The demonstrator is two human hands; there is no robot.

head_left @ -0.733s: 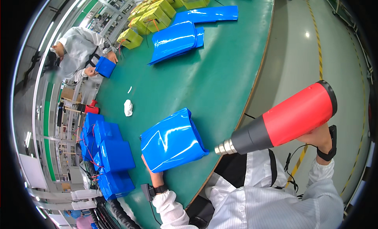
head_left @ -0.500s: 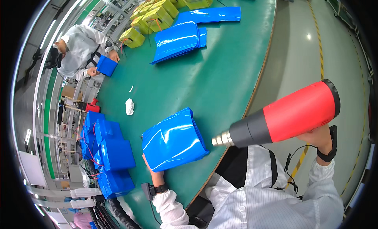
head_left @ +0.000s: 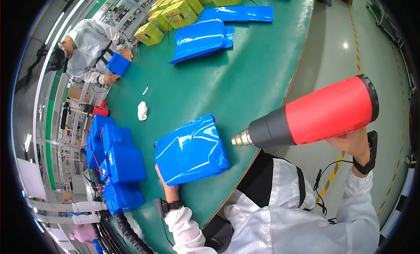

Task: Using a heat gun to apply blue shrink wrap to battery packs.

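Note:
A red and black heat gun [head_left: 326, 109] is in the grip of my right hand [head_left: 351, 142], its metal nozzle pointing left at a blue film-wrapped block [head_left: 192, 151]. A short gap separates nozzle and block. Shiny creases run across the loose film on the block's face. My left hand [head_left: 162, 177] supports the block from its near left side, over the green table; most of its fingers are hidden behind the block. The handle of the heat gun is largely covered by its body and my hand.
Several blue-wrapped blocks with red wires [head_left: 124, 164] stand on the left. Flat blue sleeves [head_left: 199, 40] and yellow blocks [head_left: 179, 13] lie farther back on the green table [head_left: 245, 83]. A crumpled white piece [head_left: 142, 110] lies mid-left. Across the table, a co-worker [head_left: 94, 48] handles another blue block.
The heat gun's nozzle has shifted slightly left and up, closer to the block. The film on the block looks more creased. The co-worker's blue block has tilted and lowered.

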